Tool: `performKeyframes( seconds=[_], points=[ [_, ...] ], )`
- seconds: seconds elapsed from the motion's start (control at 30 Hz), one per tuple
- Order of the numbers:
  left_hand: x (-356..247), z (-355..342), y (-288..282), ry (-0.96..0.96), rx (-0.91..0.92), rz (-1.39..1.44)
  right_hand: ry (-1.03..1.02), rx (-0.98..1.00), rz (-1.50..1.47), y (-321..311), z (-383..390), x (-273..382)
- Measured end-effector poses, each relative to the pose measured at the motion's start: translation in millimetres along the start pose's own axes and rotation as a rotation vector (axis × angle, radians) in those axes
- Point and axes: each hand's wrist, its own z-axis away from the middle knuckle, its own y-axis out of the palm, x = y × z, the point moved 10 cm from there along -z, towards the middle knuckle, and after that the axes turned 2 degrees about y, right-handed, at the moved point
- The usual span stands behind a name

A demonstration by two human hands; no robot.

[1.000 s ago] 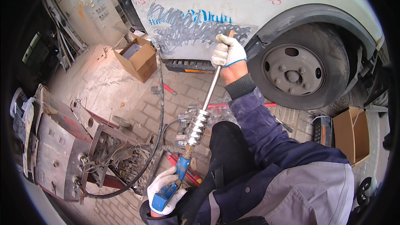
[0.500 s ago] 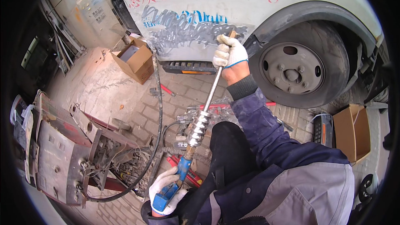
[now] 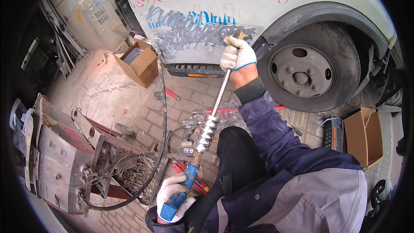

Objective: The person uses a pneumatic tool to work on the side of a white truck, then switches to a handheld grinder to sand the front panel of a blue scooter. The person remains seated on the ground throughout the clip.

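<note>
A long slide-hammer tool runs from low centre up to the white vehicle panel (image 3: 258, 13). My gloved right hand (image 3: 238, 54) is closed round the upper end of its chrome rod (image 3: 220, 97), against the grey scrawled patch (image 3: 189, 39) on the panel. A ribbed chrome weight (image 3: 207, 133) sits lower on the rod. My gloved left hand (image 3: 172, 198) grips the blue handle (image 3: 189, 174) at the bottom, beside my black-clad knee. Just left of the weight, a cordless power tool (image 3: 186, 136) lies on the paving among clear plastic and red-handled tools (image 3: 200, 183).
A wheel (image 3: 310, 73) fills the right side. Cardboard boxes (image 3: 144, 67) stand at back left and right (image 3: 362, 140). A rusty metal machine (image 3: 64, 168) occupies the lower left, with a black hose (image 3: 162, 99) looping from it. Metal strips (image 3: 64, 39) lean at far left.
The view has shifted slightly, so the vehicle and boxes sit a little higher and further left. Both hands keep their grips on the tool, with hardly any movement.
</note>
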Motion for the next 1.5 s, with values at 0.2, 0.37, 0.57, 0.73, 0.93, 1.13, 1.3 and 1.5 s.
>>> performKeyframes(
  seconds=[0.2,0.37,0.57,0.73,0.93,1.13,1.3,1.5],
  points=[
    [-0.4,0.8,-3.0,-0.053,-0.023,0.023,-0.101,-0.075,0.138,5.4,33.2,-25.9],
    [-0.8,0.2,-3.8,-0.057,-0.011,0.050,0.427,-0.080,0.054,-6.2,133.1,-165.1],
    [-4.1,2.0,-3.1,-0.056,-0.019,0.044,0.357,0.021,0.035,-7.2,98.2,-127.9],
    [-8.3,5.0,-2.8,-0.045,-0.009,0.026,0.042,-0.214,0.074,41.6,57.2,-31.5],
    [-4.9,7.8,1.2,-0.072,0.051,0.161,0.400,-0.287,-0.061,8.8,164.9,-167.9],
    [1.6,7.7,-1.8,-0.098,0.014,0.053,0.407,-0.016,0.027,-12.7,124.0,-149.7],
    [-5.5,7.0,-3.6,-0.080,0.007,0.004,0.098,-0.112,0.139,29.4,61.5,-47.5],
    [-8.8,0.6,-7.6,-0.085,0.050,0.040,0.350,-0.380,0.017,3.1,153.1,-162.1]
  ],
)
